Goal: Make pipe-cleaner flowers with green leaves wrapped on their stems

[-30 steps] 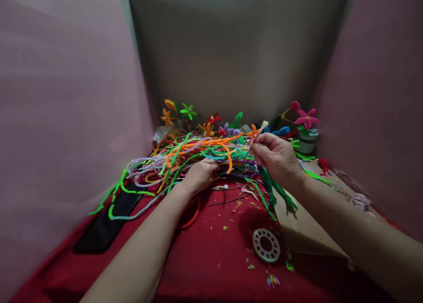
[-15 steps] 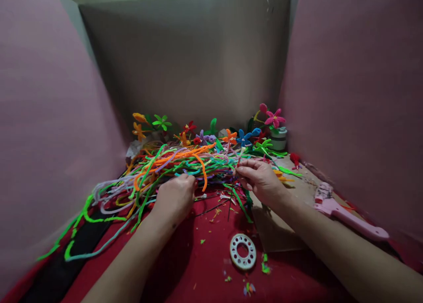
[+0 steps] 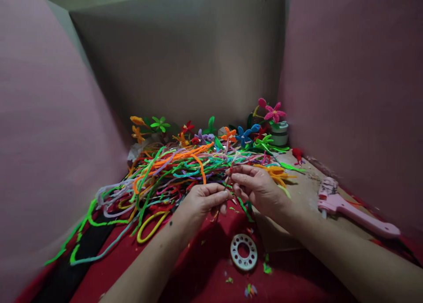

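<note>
Both my hands meet in front of a heap of coloured pipe cleaners [image 3: 165, 160]. A thin dark wire stem [image 3: 227, 182] with a red part near its upper end runs between them, slightly tilted. My right hand [image 3: 259, 188] is closed, pinching the stem near the red part with thumb and fingers. Lower down, my left hand [image 3: 201, 201] is closed too, its thumb and forefinger pinching the same stem. The stem's lower end pokes out beneath the left fingers. Some of its length is hidden by the fingertips.
Several pipe-cleaner flowers [image 3: 243, 137] stand along the back, beside a small pale pot [image 3: 279, 134]. A pink glue gun [image 3: 363, 219] lies right on brown cardboard [image 3: 280, 234]. A white ring with holes [image 3: 235, 253] and coloured scraps lie on the red cloth [image 3: 198, 272].
My left hand has moved right from the edge of the heap and now pinches the stem. My right hand has shifted slightly down. A yellow loop shows beside my left forearm.
</note>
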{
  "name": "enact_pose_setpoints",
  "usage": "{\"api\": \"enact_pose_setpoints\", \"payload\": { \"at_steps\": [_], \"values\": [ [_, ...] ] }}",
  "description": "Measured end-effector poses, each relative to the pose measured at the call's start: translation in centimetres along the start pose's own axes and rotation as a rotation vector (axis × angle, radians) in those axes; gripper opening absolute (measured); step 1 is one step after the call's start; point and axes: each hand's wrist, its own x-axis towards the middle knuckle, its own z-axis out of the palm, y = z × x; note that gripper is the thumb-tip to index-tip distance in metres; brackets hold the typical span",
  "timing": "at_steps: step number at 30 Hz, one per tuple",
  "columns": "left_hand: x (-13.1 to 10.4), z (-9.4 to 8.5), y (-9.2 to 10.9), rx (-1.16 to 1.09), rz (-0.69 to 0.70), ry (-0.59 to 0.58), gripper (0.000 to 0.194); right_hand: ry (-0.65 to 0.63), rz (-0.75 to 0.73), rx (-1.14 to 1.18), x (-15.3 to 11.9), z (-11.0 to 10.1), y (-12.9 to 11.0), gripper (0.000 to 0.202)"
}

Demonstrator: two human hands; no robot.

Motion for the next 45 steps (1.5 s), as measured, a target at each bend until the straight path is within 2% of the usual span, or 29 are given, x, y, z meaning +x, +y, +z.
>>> {"api": "enact_pose_setpoints", "payload": {
  "at_steps": [8, 13, 18, 27, 35, 45],
  "values": [
    [-0.1, 0.9, -0.4, -0.235, -0.057, -0.001, 0.021, 0.016, -0.082, -0.024, 0.0, 0.1, 0.1, 0.014],
    [-0.5, 1.4, 0.0, -0.298, -0.060, -0.015, 0.021, -0.035, -0.077, 0.018, -0.1, 0.2, 0.1, 0.013],
    [-0.6, 1.6, 0.0, -0.296, -0.092, 0.015, 0.023, -0.017, -0.069, -0.050, -0.3, 0.2, 0.2, 0.016],
    [-0.3, 1.6, -0.6, -0.281, -0.123, 0.001, 0.024, 0.112, -0.106, -0.199, -1.0, 0.7, 0.4, 0.017],
    [0.0, 1.6, -1.0, -0.219, -0.166, 0.037, 0.024, 0.095, -0.172, -0.374, -1.2, 0.5, 0.8, 0.017],
    [0.5, 1.4, -1.3, -0.088, -0.064, 0.126, 0.028, 0.102, -0.075, -0.286, 0.2, -0.4, 1.1, 0.022]
  ]
}}
